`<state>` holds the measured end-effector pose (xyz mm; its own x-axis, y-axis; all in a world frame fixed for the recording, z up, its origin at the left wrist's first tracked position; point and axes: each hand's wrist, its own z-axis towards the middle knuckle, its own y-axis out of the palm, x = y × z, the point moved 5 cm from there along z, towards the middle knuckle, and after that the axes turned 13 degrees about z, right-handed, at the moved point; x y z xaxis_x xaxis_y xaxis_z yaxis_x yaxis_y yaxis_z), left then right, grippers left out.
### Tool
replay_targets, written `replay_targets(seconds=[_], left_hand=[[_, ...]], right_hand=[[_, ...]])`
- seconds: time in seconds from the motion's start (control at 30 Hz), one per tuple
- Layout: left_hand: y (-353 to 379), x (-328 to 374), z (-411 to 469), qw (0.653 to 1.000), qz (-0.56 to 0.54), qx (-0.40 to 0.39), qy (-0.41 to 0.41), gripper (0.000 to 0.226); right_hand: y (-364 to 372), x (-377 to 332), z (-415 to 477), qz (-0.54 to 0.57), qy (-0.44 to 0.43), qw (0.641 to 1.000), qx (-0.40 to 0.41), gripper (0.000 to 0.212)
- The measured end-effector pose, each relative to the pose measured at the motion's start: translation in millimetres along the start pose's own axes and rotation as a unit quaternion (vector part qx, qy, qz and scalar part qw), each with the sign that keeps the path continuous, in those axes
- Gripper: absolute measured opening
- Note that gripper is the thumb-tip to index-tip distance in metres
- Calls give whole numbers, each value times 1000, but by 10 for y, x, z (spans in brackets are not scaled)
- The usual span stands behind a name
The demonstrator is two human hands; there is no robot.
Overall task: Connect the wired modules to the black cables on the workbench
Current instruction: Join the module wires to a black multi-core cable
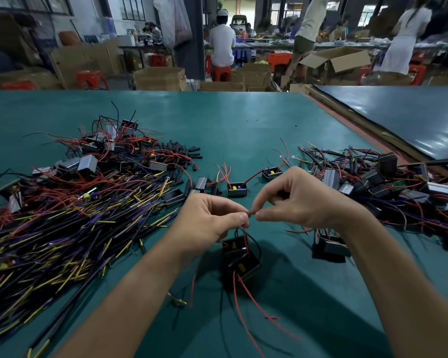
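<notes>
My left hand [207, 220] and my right hand [303, 200] meet fingertip to fingertip above the green workbench [243, 125]. Both pinch the same thin wire ends [251, 212] between thumb and forefinger. From that pinch, red and black wires drop to a small black module [241, 259] hanging just below, blurred. A large pile of black cables [62, 228] with yellow and purple tips lies at the left. A second black module [330, 248] sits under my right wrist.
Heaps of wired modules lie at the back left [109, 156] and at the right [388, 182]. Short black sleeve pieces [181, 151] lie behind the cables. Three loose modules [237, 189] sit beyond my hands. People work at tables in the far background.
</notes>
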<state>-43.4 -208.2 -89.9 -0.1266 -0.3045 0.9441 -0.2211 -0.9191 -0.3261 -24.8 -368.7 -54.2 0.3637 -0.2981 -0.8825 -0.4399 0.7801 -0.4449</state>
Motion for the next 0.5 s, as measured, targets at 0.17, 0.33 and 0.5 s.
replay_targets(seconds=[0.17, 0.33, 0.5], left_hand=[[35, -20, -12, 996, -31, -69, -39, 19], [56, -35, -12, 997, -30, -53, -56, 22], [50, -47, 9, 998, -34, 26, -38, 14]], right_hand=[[20, -79, -4, 4, -42, 999, -10, 5], [72, -106, 5, -6, -46, 999, -3, 19], [79, -26, 44, -27, 7, 999, 27, 16]])
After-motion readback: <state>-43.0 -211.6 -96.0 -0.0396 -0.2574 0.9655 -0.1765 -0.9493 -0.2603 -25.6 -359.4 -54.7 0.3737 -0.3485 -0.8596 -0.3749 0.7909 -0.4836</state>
